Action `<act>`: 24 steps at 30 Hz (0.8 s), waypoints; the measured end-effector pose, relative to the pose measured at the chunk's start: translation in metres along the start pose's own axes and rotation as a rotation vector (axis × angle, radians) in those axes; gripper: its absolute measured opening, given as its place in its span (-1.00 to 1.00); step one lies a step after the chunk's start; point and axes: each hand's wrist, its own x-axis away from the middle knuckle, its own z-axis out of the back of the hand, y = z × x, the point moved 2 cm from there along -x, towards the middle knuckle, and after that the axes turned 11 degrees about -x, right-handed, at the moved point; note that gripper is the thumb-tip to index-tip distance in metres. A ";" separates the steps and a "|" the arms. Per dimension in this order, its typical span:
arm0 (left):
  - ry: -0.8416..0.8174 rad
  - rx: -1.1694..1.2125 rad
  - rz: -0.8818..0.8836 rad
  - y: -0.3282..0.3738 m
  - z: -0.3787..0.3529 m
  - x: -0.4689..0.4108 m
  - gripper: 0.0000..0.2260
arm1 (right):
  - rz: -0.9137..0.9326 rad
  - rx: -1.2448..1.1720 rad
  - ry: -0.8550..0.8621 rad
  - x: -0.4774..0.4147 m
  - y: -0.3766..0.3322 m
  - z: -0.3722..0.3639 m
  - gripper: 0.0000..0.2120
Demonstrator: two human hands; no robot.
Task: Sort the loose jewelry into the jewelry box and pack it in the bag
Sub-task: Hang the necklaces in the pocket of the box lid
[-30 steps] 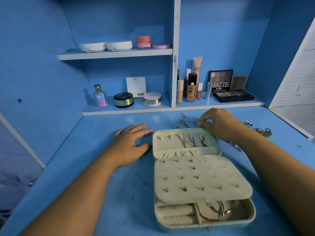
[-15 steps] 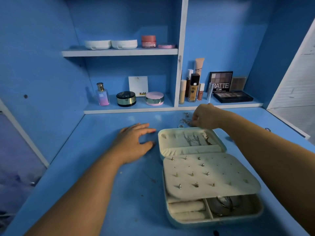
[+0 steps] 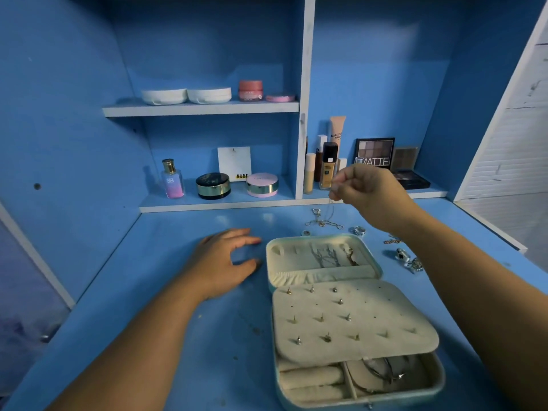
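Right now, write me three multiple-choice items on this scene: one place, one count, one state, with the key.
1. Where is the left hand? A. flat on the table, left of the jewelry box; B. inside the box; C. on a shelf.
2. How many white round cases sit on the upper shelf? A. one; B. two; C. four.
3. The right hand is: A. flat on the table; B. holding a bottle; C. raised, pinching a thin chain.
Key: 1A, its fingers lie on the blue top beside the box; 2B, two lie side by side; 3C, the chain hangs from its fingertips.
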 end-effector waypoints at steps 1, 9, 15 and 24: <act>0.007 0.017 0.000 0.000 0.000 0.000 -0.35 | 0.022 -0.029 0.001 0.007 -0.001 0.000 -0.94; -0.001 0.285 0.128 0.003 0.005 0.000 -0.66 | 0.270 0.092 0.013 0.034 0.012 0.000 -0.80; 0.119 0.338 0.051 0.070 0.014 -0.008 -0.66 | 0.511 0.169 0.080 0.035 0.010 -0.007 -0.85; 0.038 0.315 -0.077 0.124 0.008 -0.065 -0.92 | 0.563 0.085 0.332 0.038 0.002 0.006 -0.85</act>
